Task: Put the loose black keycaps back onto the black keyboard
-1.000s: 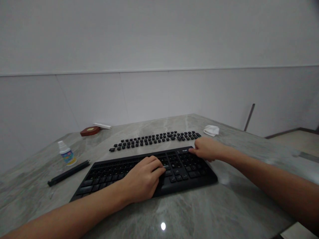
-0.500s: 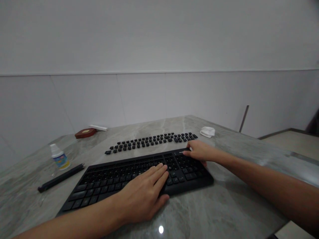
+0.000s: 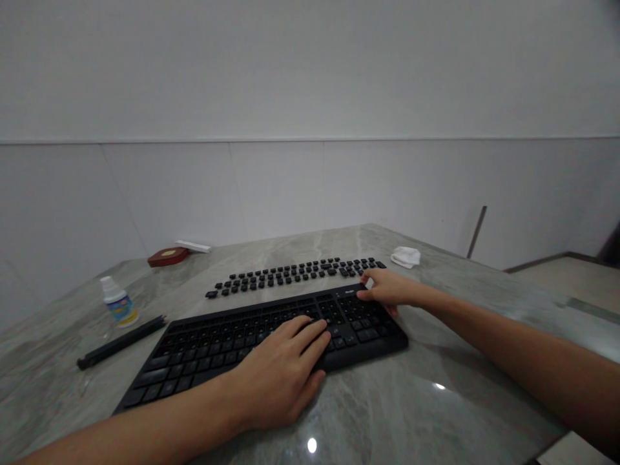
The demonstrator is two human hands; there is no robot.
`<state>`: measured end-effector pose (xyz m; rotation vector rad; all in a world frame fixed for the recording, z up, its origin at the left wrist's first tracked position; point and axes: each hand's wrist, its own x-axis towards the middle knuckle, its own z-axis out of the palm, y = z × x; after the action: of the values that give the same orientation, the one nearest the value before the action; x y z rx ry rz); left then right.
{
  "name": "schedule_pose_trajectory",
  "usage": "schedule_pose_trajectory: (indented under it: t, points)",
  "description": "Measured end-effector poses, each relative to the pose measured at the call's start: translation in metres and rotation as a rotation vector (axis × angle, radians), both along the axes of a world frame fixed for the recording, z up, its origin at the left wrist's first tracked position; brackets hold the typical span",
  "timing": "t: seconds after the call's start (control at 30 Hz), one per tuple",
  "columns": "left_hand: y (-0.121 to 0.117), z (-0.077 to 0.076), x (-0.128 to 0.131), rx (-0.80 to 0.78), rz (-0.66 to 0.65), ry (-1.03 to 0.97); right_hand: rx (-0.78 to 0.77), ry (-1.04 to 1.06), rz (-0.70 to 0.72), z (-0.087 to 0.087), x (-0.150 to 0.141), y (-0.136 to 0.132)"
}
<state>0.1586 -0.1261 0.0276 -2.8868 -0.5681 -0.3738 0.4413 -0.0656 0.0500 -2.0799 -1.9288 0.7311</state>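
A black keyboard (image 3: 213, 349) lies slanted across the table in front of me. Its lower rows carry keycaps, while bare key posts show as light dots in the upper rows. My left hand (image 3: 285, 371) rests palm down over the keyboard's lower middle, fingers stretched out and thumb by the front edge. At the far right corner my right hand (image 3: 387, 289) pinches the keyboard's edge, thumb on top near the white logo and fingers round the far side. Behind the keyboard, loose black keycaps (image 3: 290, 274) lie in several rows.
To the left stand a white spray bottle (image 3: 119, 302) with a blue-yellow label and, beside it, a long black brush-like tool (image 3: 121, 342). Farther back are a reddish-brown box (image 3: 167, 256) and a white strip (image 3: 194, 246). A crumpled white cloth (image 3: 405, 257) lies at back right.
My left hand has gone from curled fingers to flat and spread on the keyboard, moving slightly toward me. My right hand has kept to the far right corner, its fingers now round the edge.
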Motion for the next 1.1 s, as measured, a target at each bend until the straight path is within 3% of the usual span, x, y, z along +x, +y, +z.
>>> schedule_pose_trajectory:
  t: [0.1,0.13,0.23,0.4,0.63,0.77,0.87,1.1]
  points:
    - [0.001,-0.001,0.0,-0.009,-0.002,-0.012,-0.049,0.11,0.007,0.006,0.019,0.011]
    - [0.001,-0.001,0.0,-0.011,-0.002,-0.016,-0.009,0.101,-0.022,0.01,0.028,0.015]
    - [0.002,-0.001,0.0,-0.017,-0.006,-0.025,0.297,-0.117,-0.194,0.022,0.059,0.026]
    - [0.003,-0.002,-0.001,-0.072,0.026,-0.007,0.423,-0.271,-0.219,0.022,0.085,0.035]
    - [0.008,-0.007,-0.005,-0.141,0.124,0.054,0.374,-0.214,-0.038,0.007,0.066,0.036]
    - [0.008,-0.004,-0.004,-0.153,0.131,0.106,0.318,-0.098,0.162,0.002,0.041,0.027]
    - [0.006,-0.002,-0.003,-0.16,0.142,0.126,0.364,-0.169,0.279,-0.007,0.019,0.019]
    - [0.005,-0.003,-0.007,-0.159,0.119,0.047,0.468,-0.26,0.22,-0.024,-0.003,0.009]
